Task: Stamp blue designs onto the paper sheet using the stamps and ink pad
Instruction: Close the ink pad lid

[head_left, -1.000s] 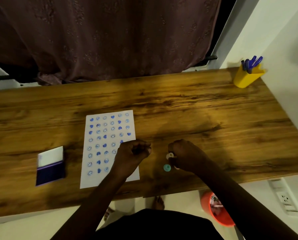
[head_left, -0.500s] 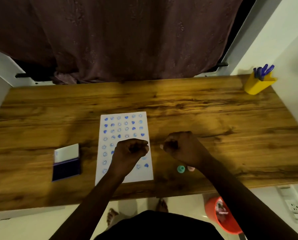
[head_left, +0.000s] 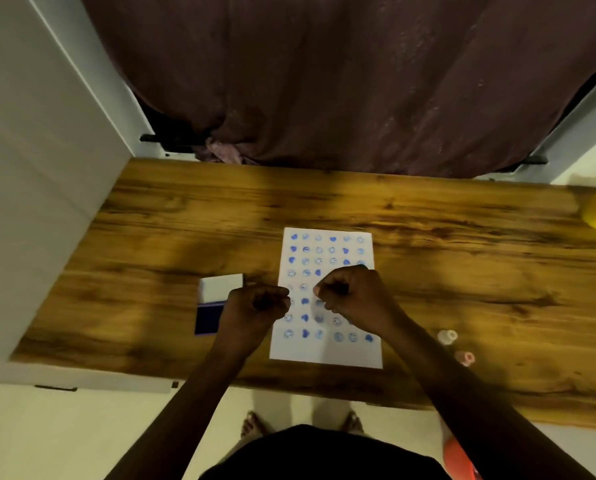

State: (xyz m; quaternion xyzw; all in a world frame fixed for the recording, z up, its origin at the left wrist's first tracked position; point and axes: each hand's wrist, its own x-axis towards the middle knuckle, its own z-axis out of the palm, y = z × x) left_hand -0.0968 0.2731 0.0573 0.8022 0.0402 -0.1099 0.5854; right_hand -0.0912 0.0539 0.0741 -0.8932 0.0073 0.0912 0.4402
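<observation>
On the wooden bench [head_left: 428, 237] the paper sheet [head_left: 326, 353] lies just ahead of the person, nearly filled with rows of blue prints, smiley rounds and hearts; only the bottom strip is bare. Both hands hang over the sheet, close beside each other but not touching. Left hand [head_left: 255, 304] is curled into a fist at the sheet's left edge, right hand [head_left: 350, 294] curled likewise over the middle rows. Whether either fist holds a stamp cannot be told; nothing shows between the fingers.

Ink pad [head_left: 209, 311] sits open just left of the left hand, its white lid [head_left: 220, 287] tipped back behind the dark blue pad. Two small stamps, one whitish [head_left: 447, 337] and one pinkish [head_left: 465, 357], rest on the bench well right of the sheet.

Judgement: last row pending. To do it well, load the stamp with a flat, light dab on the pad, then bring it straight down in line with the columns above, press evenly, lift vertically. Steady the sheet with the free hand so it cannot slide and smear.

No brand, label or readable writing visible; frame is motion-blurred.
</observation>
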